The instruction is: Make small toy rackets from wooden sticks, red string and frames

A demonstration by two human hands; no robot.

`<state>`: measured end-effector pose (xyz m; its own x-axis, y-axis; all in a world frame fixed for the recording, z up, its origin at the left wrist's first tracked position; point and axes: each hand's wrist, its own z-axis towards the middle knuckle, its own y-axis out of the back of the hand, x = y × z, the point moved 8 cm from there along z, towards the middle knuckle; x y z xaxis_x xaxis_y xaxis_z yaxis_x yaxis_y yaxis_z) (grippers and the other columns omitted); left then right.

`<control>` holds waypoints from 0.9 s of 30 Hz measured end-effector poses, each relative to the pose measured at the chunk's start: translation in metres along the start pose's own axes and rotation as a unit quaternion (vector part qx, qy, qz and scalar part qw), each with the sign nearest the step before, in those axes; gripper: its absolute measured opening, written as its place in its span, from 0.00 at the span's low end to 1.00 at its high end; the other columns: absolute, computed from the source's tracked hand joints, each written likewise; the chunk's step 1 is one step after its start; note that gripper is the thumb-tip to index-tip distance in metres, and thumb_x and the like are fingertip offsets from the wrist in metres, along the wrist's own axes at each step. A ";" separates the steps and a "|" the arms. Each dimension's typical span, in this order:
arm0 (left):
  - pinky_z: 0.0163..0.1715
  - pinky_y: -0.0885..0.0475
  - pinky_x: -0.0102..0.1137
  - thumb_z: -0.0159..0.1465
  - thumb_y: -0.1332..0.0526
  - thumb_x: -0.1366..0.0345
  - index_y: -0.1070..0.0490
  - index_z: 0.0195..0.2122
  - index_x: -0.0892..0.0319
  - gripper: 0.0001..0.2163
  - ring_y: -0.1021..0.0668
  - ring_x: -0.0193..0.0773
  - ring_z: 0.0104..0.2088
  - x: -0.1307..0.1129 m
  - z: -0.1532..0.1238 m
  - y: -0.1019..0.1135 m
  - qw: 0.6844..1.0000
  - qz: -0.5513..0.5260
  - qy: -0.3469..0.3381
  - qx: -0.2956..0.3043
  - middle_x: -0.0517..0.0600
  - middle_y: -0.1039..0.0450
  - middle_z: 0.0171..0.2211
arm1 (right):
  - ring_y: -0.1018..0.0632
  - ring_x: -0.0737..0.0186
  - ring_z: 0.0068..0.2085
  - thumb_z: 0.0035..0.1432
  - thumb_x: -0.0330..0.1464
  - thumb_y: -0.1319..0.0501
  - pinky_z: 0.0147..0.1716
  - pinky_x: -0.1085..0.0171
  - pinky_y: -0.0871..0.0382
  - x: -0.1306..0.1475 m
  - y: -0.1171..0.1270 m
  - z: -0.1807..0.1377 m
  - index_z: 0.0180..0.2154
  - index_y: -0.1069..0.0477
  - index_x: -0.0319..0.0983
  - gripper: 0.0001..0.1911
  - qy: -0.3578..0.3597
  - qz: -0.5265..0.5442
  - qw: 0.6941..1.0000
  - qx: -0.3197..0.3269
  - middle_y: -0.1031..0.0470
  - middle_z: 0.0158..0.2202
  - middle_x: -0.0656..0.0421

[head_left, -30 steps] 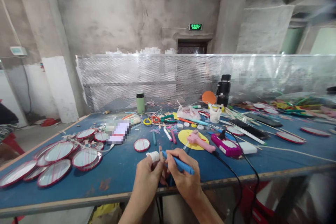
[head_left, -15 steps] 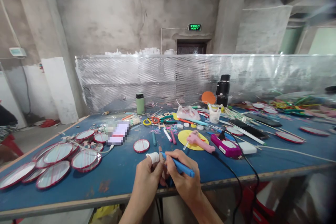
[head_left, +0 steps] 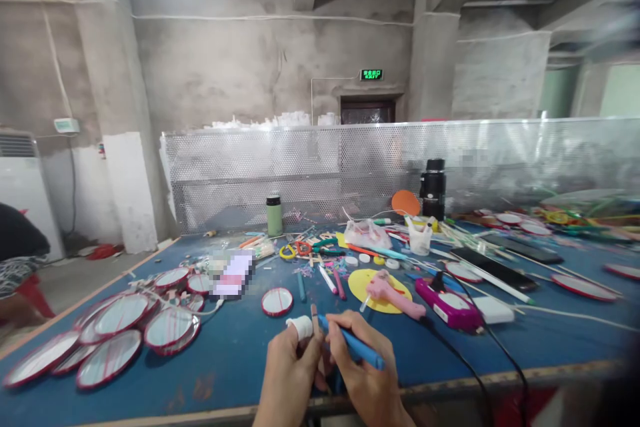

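Note:
Near the front edge of the blue table (head_left: 235,360), my left hand (head_left: 293,367) pinches a thin brown stick (head_left: 315,321) upright; its index fingertip is wrapped in white tape (head_left: 301,326). My right hand (head_left: 363,373) is closed round a blue pen-like tool (head_left: 353,344) whose tip touches the stick. Both hands sit close together, low in the view.
Several red-rimmed round mirrors (head_left: 120,330) lie at the left. A pink glue gun (head_left: 393,292) on a yellow disc, a magenta box (head_left: 447,303) with a black cable, a green bottle (head_left: 274,215) and scattered pens lie behind the hands. A perforated metal screen (head_left: 350,160) backs the table.
The camera has tilted upward, so the table and hands sit lower in the picture. The hands keep the same grip on stick and pen.

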<state>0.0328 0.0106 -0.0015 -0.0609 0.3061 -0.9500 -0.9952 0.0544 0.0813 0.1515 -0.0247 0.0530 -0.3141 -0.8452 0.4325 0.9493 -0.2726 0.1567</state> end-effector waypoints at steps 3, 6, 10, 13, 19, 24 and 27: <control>0.17 0.34 0.23 0.63 0.43 0.50 0.32 0.27 0.61 0.18 0.29 0.31 0.17 0.002 0.000 -0.001 1.000 0.003 0.001 0.017 0.46 0.31 0.18 | 0.26 0.69 0.22 0.63 0.28 0.43 0.24 0.72 0.31 0.002 0.002 0.000 0.34 0.28 0.39 0.06 0.013 -0.004 1.000 -0.008 0.27 0.24 0.62; 0.17 0.34 0.23 0.63 0.42 0.49 0.32 0.26 0.61 0.19 0.28 0.32 0.17 -0.001 0.000 0.000 1.000 0.004 -0.006 0.009 0.45 0.31 0.17 | 0.26 0.69 0.21 0.63 0.28 0.43 0.23 0.72 0.31 0.002 0.001 -0.001 0.33 0.27 0.39 0.07 0.004 0.000 1.000 -0.004 0.27 0.24 0.62; 0.18 0.34 0.24 0.60 0.40 0.49 0.32 0.23 0.60 0.19 0.28 0.32 0.16 -0.006 -0.003 0.004 1.000 -0.008 -0.015 -0.019 0.45 0.32 0.16 | 0.24 0.68 0.24 0.63 0.28 0.43 0.24 0.71 0.29 0.004 0.001 0.000 0.33 0.27 0.38 0.08 -0.006 0.004 1.000 -0.004 0.26 0.24 0.61; 0.18 0.34 0.24 0.60 0.40 0.50 0.33 0.22 0.60 0.19 0.28 0.33 0.16 -0.010 -0.004 0.004 1.000 -0.002 -0.019 -0.016 0.45 0.32 0.15 | 0.23 0.66 0.24 0.63 0.28 0.43 0.24 0.70 0.29 0.005 0.001 0.000 0.33 0.26 0.38 0.08 -0.005 -0.001 1.000 -0.004 0.26 0.24 0.61; 0.18 0.34 0.24 0.62 0.41 0.52 0.33 0.23 0.60 0.17 0.28 0.33 0.17 -0.008 -0.004 0.005 1.000 0.009 -0.016 -0.017 0.45 0.32 0.16 | 0.24 0.66 0.23 0.63 0.28 0.43 0.24 0.69 0.29 0.003 -0.002 -0.001 0.34 0.26 0.38 0.08 -0.022 0.004 1.000 0.008 0.26 0.25 0.60; 0.18 0.33 0.24 0.62 0.42 0.52 0.33 0.24 0.60 0.17 0.28 0.33 0.17 -0.008 -0.005 0.004 1.000 0.013 -0.014 -0.015 0.45 0.32 0.17 | 0.24 0.67 0.25 0.62 0.27 0.43 0.26 0.70 0.30 0.005 -0.001 -0.001 0.33 0.26 0.38 0.08 -0.015 0.001 1.000 0.000 0.25 0.25 0.60; 0.18 0.33 0.25 0.63 0.42 0.52 0.33 0.24 0.60 0.17 0.28 0.33 0.17 -0.006 -0.005 0.004 1.000 0.013 -0.015 -0.014 0.45 0.32 0.17 | 0.25 0.67 0.24 0.62 0.27 0.42 0.26 0.70 0.30 0.004 -0.002 -0.001 0.33 0.26 0.37 0.07 -0.023 0.001 1.000 0.008 0.26 0.25 0.60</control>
<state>0.0287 0.0043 0.0035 -0.0839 0.3357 -0.9382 -0.9951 0.0206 0.0964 0.1489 -0.0275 0.0537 -0.3131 -0.8239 0.4724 0.9496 -0.2639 0.1692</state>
